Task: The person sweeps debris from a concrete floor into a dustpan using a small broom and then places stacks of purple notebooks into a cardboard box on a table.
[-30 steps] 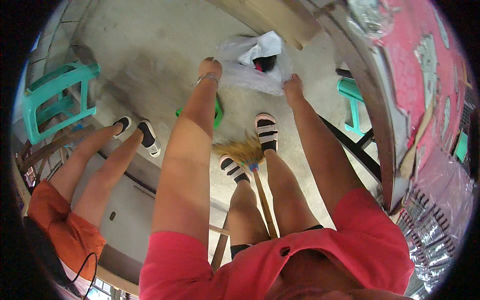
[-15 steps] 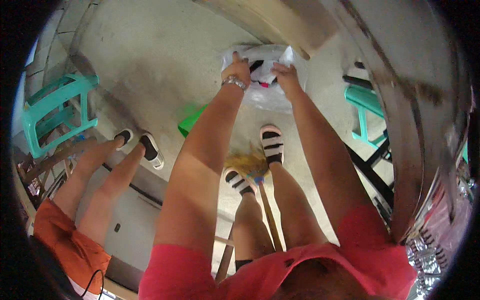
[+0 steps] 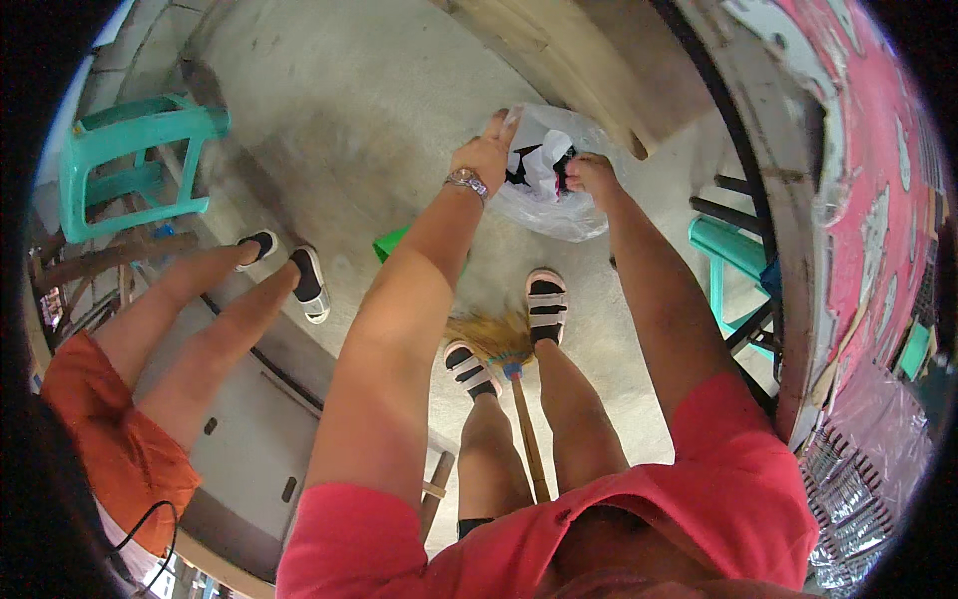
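A clear plastic bag stands on the floor with its mouth turned up. Inside it lie white scraps along with black and some pink pieces. My left hand, below a metal-band watch, grips the bag's left rim. Over the bag's right side, my right hand has its fingers curled in by the dark and pink pieces. Its fingertips are partly hidden, so what they pinch is unclear.
A broom lies between my sandalled feet. Behind my left forearm shows a green plastic piece. Teal stools stand left and right. Another person's legs are at the left. A wooden board runs beyond the bag.
The bag's mouth is wider and shows more of its contents. My right hand has moved to the bag's right side, away from the white piece. The view has shifted slightly.
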A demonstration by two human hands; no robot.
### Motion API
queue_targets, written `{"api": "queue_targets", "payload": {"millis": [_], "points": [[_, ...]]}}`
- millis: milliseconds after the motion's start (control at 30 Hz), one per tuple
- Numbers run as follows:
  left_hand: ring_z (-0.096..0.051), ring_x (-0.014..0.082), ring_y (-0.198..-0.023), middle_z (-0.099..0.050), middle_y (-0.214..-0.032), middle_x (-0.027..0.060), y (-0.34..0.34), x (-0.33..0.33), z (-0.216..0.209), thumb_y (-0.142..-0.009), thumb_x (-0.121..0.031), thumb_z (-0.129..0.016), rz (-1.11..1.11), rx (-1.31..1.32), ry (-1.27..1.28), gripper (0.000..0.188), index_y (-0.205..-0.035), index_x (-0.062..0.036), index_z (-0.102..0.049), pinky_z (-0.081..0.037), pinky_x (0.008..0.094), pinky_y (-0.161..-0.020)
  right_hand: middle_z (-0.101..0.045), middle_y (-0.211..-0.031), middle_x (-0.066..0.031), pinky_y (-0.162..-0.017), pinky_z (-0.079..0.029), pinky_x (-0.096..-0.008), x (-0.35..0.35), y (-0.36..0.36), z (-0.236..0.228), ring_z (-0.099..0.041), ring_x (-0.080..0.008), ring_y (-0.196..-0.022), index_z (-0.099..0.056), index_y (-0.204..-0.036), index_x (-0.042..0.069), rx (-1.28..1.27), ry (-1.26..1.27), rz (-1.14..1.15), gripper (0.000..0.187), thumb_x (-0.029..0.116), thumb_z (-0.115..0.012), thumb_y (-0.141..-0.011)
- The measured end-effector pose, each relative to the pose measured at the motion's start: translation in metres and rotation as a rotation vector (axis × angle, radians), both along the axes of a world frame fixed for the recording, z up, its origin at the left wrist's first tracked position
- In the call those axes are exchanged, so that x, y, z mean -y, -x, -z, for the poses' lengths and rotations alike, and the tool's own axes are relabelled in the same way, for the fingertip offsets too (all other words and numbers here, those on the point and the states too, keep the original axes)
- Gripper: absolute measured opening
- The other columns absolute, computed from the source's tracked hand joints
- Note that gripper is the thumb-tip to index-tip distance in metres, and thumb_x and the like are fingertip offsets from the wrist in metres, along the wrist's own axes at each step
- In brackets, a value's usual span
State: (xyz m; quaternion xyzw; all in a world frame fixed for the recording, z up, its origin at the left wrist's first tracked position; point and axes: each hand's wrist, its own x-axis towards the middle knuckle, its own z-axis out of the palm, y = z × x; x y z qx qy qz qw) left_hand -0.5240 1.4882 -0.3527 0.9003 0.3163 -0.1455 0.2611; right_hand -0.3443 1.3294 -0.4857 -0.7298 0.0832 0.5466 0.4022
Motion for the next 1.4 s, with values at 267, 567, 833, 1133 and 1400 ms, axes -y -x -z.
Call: {"api": "queue_targets", "payload": {"millis": [267,567,833,1133,1400], "points": [[-0.060,0.0315,-0.089,-0.033,-0.136,0.0031,0.039,0.002,0.029,-0.080,-0.006,-0.044,0.068,0.217,-0.147,0.069,-0.139,-0.0258,-0.015,-0.051,0.0416,-0.075,-0.058,-0.104,-0.0190,-0.079,-0.047,-0.0383,-0.106,0.059,-0.047,-0.058,-0.0285,-0.094,-0.062,-0.099,0.007,0.983,0.047,-1.338,0.028,0.018,-0.049,-0.078],[-0.058,0.0328,-0.093,-0.031,-0.138,0.0049,0.042,0.001,0.018,-0.080,-0.006,-0.043,-0.042,-0.015,-0.032,0.071,-0.140,-0.0278,-0.011,-0.050,0.0422,-0.078,-0.056,-0.117,-0.0097,-0.096,-0.033,-0.0459,0.038,-0.024,-0.019,-0.051,-0.0290,-0.108,-0.058,-0.113,0.007,1.206,0.722,-1.966,0.034,0.026,-0.044,-0.088],[-0.051,0.0345,-0.106,-0.030,-0.138,0.0094,0.008,-0.004,-0.007,-0.081,-0.010,-0.045,-0.183,0.005,-0.102,0.066,-0.139,-0.0189,-0.016,-0.048,0.0427,-0.082,-0.065,-0.092,-0.0108,-0.091,-0.034,-0.0469,0.011,-0.010,-0.127,-0.061,-0.0264,-0.089,-0.065,-0.095,0.008,1.271,0.707,-1.767,0.026,0.018,-0.045,-0.083],[-0.023,0.0362,-0.129,-0.028,-0.140,0.0149,-0.007,0.067,0.010,-0.077,-0.056,-0.051,0.327,-0.044,0.028,0.071,-0.131,-0.0129,-0.040,-0.018,0.0515,-0.105,-0.057,-0.115,-0.0106,-0.102,-0.013,-0.0543,0.022,0.002,-0.165,-0.051,-0.0254,-0.109,-0.063,-0.104,0.010,1.117,0.720,-1.741,0.030,0.017,-0.051,-0.078],[-0.006,0.0340,-0.134,0.000,-0.148,0.0082,0.020,0.070,-0.013,-0.061,-0.062,-0.066,0.585,-0.657,0.306,0.085,-0.129,-0.0154,-0.045,-0.010,0.0492,-0.108,-0.051,-0.121,-0.0184,-0.096,-0.035,-0.0375,-0.018,0.012,-0.157,-0.050,-0.0306,-0.110,-0.053,-0.118,0.004,0.514,0.036,-1.483,0.056,0.037,-0.061,-0.073]]}}
